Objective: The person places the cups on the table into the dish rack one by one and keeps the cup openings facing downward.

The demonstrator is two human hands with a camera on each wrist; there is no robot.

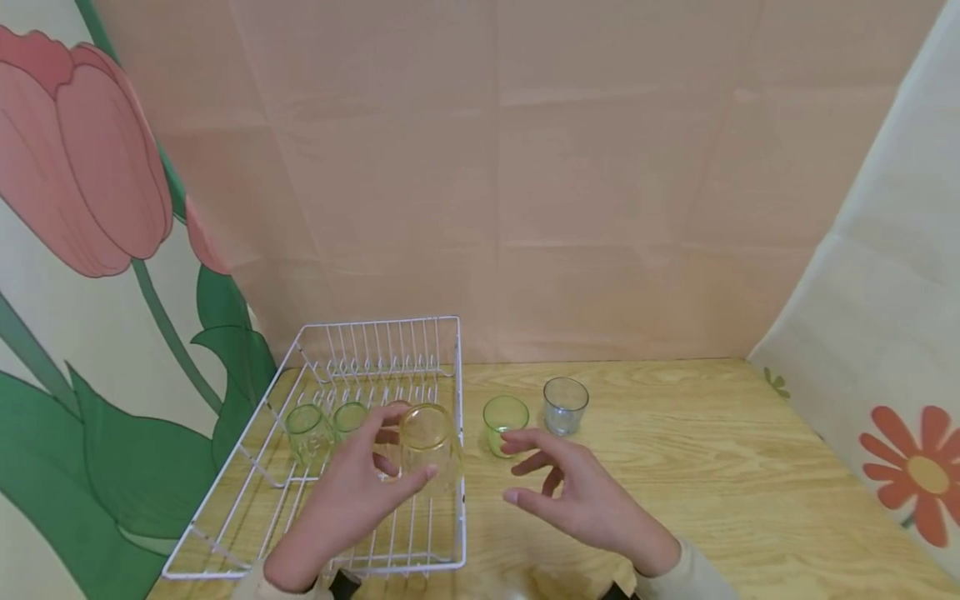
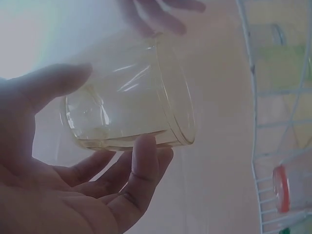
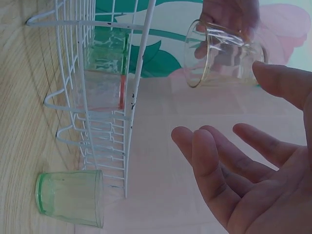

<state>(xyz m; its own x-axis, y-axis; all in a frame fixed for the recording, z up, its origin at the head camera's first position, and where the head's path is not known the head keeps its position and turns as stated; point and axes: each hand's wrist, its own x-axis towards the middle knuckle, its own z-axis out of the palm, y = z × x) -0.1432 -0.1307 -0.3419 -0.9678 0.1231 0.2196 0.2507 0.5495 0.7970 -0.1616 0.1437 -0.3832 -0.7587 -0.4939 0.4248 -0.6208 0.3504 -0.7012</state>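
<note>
My left hand (image 1: pixel 356 483) holds a clear yellow glass (image 1: pixel 427 442) above the right side of a white wire dish rack (image 1: pixel 464 542). In the left wrist view, thumb and fingers grip the glass (image 2: pixel 122 102) around its wall. My right hand (image 1: pixel 581 496) is raised to the right of it, fingers loosely bent and apart, holding nothing. Nearest to that hand, a green glass (image 1: pixel 506 414) stands on the table, partly behind the fingertips. The right wrist view shows a gap between the right hand (image 3: pixel 253 170) and the yellow glass (image 3: pixel 226 53).
Two green glasses, one at the left (image 1: pixel 306 433) and one beside it (image 1: pixel 348 417), stand in the rack. A red-rimmed glass (image 3: pixel 100 90) is there too, mostly hidden in the head view. A bluish glass (image 1: pixel 566 408) stands on the wooden table (image 1: pixel 675 450).
</note>
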